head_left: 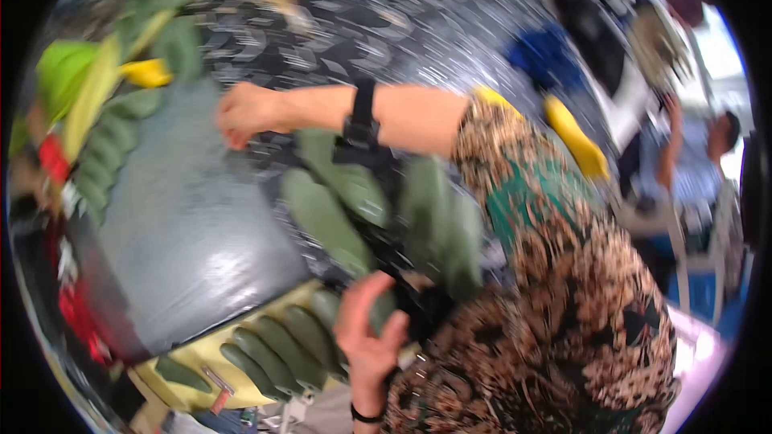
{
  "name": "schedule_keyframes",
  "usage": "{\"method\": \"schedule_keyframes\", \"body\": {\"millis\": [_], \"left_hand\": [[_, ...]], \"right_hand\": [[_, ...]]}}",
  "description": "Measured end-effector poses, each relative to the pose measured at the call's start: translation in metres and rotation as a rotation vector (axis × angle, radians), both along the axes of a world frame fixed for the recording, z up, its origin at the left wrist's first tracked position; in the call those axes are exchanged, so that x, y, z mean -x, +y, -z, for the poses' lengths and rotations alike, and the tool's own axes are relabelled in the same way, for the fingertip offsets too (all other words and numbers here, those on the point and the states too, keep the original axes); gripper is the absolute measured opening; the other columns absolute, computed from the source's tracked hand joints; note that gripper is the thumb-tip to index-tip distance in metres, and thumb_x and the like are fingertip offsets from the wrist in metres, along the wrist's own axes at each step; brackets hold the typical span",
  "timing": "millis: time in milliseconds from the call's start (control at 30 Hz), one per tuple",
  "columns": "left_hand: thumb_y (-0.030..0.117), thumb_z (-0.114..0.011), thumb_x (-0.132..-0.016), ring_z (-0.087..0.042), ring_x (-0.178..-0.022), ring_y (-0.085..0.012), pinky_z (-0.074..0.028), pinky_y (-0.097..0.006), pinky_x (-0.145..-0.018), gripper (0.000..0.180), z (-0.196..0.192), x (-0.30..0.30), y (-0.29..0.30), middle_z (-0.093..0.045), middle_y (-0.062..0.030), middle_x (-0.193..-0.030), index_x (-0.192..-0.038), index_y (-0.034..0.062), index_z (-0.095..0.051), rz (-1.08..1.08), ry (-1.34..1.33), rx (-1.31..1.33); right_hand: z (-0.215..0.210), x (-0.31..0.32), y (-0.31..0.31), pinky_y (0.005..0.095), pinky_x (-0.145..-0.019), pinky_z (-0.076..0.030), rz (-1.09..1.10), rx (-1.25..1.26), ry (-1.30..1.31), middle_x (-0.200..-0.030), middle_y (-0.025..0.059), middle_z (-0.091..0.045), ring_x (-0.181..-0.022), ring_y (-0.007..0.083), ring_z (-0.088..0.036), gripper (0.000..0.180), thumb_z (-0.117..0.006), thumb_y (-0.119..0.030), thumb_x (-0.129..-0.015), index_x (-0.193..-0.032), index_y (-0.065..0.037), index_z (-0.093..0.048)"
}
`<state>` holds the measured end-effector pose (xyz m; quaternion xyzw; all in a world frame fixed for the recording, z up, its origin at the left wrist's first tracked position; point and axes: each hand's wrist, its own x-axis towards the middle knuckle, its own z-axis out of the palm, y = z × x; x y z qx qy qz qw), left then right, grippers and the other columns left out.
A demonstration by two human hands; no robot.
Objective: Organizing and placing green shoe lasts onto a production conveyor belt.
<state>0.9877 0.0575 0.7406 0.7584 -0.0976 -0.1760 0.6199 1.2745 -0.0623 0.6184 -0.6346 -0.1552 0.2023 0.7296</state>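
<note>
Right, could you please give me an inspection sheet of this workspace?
Surface: grey sheet, blurred.
Job's things: green bananas loose beside it; another row on something yellow.
Clutter: yellow banana, green leaves, blue bundle.
Fingers: left hand closed on a green banana; right hand at the sheet's edge, grip unclear.
Cables: nothing seen.
Surroundings: dark patterned floor; another person at right.

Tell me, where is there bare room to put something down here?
The grey surface is mostly bare, bordered by green bananas on its left and more bananas along its lower edge. Right of it is crowded: loose bananas and both hands.
</note>
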Motion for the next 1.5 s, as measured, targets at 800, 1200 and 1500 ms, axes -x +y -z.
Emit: {"method": "schedule_keyframes", "body": {"millis": [800, 1200, 1500], "left_hand": [[0.012, -0.061, -0.078, -0.039, -0.117, -0.0471, -0.036, -0.051, -0.097, 0.027, 0.071, 0.035, -0.295, -0.041, -0.0250, -0.131, -0.102, -0.0007, -0.062, 0.325, -0.667, -0.680], [0.011, -0.059, -0.081, -0.040, -0.118, -0.0450, -0.037, -0.044, -0.098, 0.043, 0.049, 0.097, -0.204, -0.034, -0.0265, -0.133, -0.121, 0.0004, -0.048, 0.154, -0.488, -0.369], [0.011, -0.062, -0.081, -0.058, -0.098, -0.0327, -0.049, -0.037, -0.081, 0.033, -0.007, 0.129, -0.067, -0.054, -0.0152, -0.113, -0.111, -0.0003, -0.056, 0.076, -0.343, -0.120]], "right_hand": [[-0.073, 0.389, -0.347, 0.0395, -0.072, -0.051, 0.238, 1.007, 0.543, -0.091, 0.0276, -0.063, -0.080, 0.0339, -0.065, 0.081, -0.058, -0.056, -0.076, -0.113, 0.015, -0.048], [-0.043, 0.341, -0.323, 0.0409, -0.076, -0.050, 0.256, 1.101, 0.110, -0.082, 0.0251, -0.063, -0.087, 0.0368, -0.063, 0.062, -0.073, -0.044, -0.064, -0.095, 0.007, -0.058], [-0.160, 0.290, -0.338, 0.0346, -0.054, -0.051, 0.497, 1.145, -0.058, -0.079, 0.0186, -0.063, -0.066, 0.0276, -0.064, 0.036, -0.070, -0.017, -0.067, -0.091, 0.006, -0.058]]}}
